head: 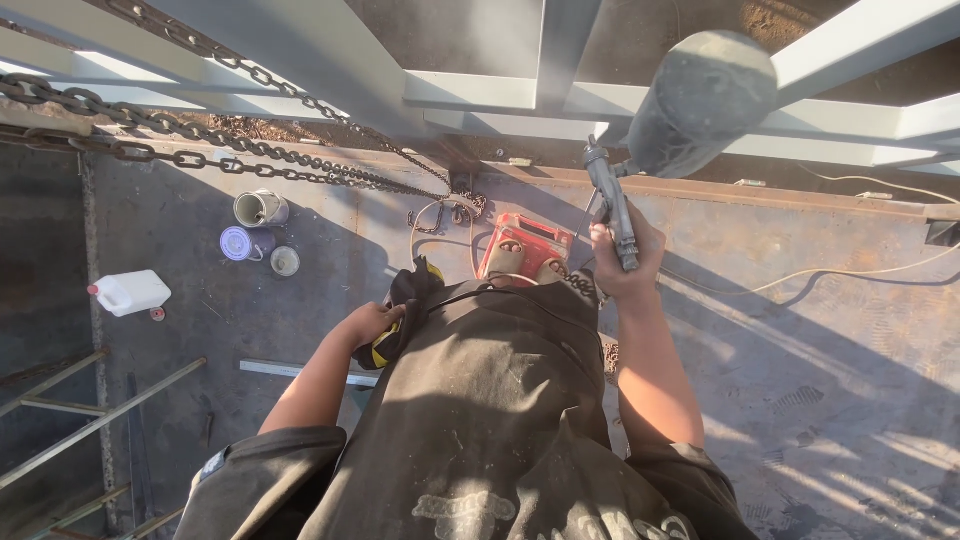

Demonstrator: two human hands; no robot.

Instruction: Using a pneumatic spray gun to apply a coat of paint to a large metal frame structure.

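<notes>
**Head view: spray gun held up to a pale steel frame**

Head view looks straight down the person's dark apron. The right hand (pixel 625 255) is clamped around the grip of a spray gun (pixel 612 205), its grey cup (pixel 700 100) raised beside the pale painted steel frame (pixel 480 95). The left hand (pixel 365 322) hangs lower, closed on a black and yellow glove (pixel 405 300) at the waist; the hands are well apart. Judging from this, even coating calls for a square nozzle, steady passes, and the cup kept upright. Chains (pixel 200 155) cross on the left; cans (pixel 260 208) and a white jug (pixel 132 292) sit on the floor (pixel 800 330) below.
</notes>
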